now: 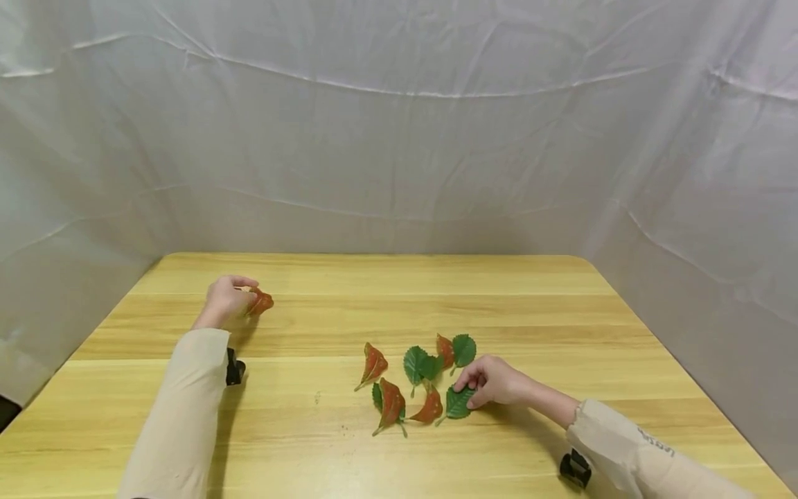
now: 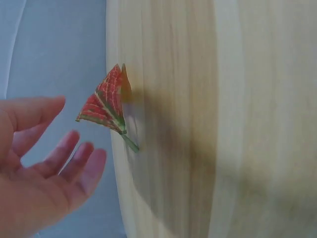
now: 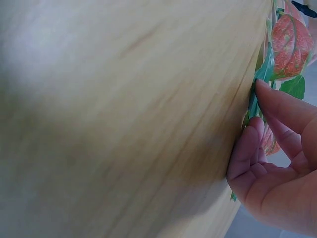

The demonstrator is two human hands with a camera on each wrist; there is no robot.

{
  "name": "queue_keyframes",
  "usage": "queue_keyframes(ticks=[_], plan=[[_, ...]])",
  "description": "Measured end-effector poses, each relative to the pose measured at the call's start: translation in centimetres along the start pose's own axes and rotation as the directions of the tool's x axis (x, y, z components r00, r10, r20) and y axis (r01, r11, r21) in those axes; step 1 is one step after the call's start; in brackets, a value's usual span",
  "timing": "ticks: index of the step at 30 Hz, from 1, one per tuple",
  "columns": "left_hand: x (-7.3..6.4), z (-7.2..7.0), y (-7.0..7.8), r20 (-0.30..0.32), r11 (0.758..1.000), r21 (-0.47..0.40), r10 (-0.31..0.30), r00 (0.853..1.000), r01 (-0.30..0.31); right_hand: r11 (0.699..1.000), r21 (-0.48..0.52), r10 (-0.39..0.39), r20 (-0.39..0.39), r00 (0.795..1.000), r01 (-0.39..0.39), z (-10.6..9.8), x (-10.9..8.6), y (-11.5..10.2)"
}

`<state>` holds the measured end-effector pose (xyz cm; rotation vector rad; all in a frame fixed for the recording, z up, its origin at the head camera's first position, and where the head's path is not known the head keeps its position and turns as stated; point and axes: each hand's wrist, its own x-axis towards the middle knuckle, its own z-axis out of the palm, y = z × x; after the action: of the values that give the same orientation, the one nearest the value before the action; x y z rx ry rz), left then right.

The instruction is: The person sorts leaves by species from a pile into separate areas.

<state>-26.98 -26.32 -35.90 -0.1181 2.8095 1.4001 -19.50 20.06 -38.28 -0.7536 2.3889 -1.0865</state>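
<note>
Near the table's far left corner, my left hand (image 1: 227, 298) is beside a red leaf (image 1: 260, 302). In the left wrist view this leaf (image 2: 105, 101), folded along its midrib, stands on the wood, and the spread fingers of my left hand (image 2: 44, 163) are apart from it. My right hand (image 1: 495, 381) pinches a green leaf (image 1: 458, 403) by its edges at the right side of a loose group of leaves. The right wrist view has thumb and fingertips on that green leaf (image 3: 266, 64), low over the table.
Left of my right hand lie several red and green leaves, some overlapping: a red leaf (image 1: 374, 364), another red leaf (image 1: 391, 402), a green leaf (image 1: 413, 362) and a farther green leaf (image 1: 464, 350). Grey sheeting (image 1: 399, 152) hangs behind and beside the wooden table (image 1: 312, 457).
</note>
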Motion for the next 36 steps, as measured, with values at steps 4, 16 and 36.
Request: queue_keyframes(ticks=[4,16,36], plan=[[-0.3,0.1,0.1,-0.171,0.999,0.041,0.021,0.985,-0.014,1.0,-0.006,0.0,0.002,1.0,0.0,0.0,0.0,-0.1],[-0.5,1.1,1.4,-0.283,0.994,0.033,0.107,0.953,-0.102,1.0,0.006,-0.009,0.01,1.0,0.009,0.1,0.1,-0.1],[-1.9,4.0,5.1,-0.18,0.974,0.064,0.224,0.958,-0.216,1.0,0.004,-0.01,0.007,1.0,0.01,0.2,0.3,-0.1]])
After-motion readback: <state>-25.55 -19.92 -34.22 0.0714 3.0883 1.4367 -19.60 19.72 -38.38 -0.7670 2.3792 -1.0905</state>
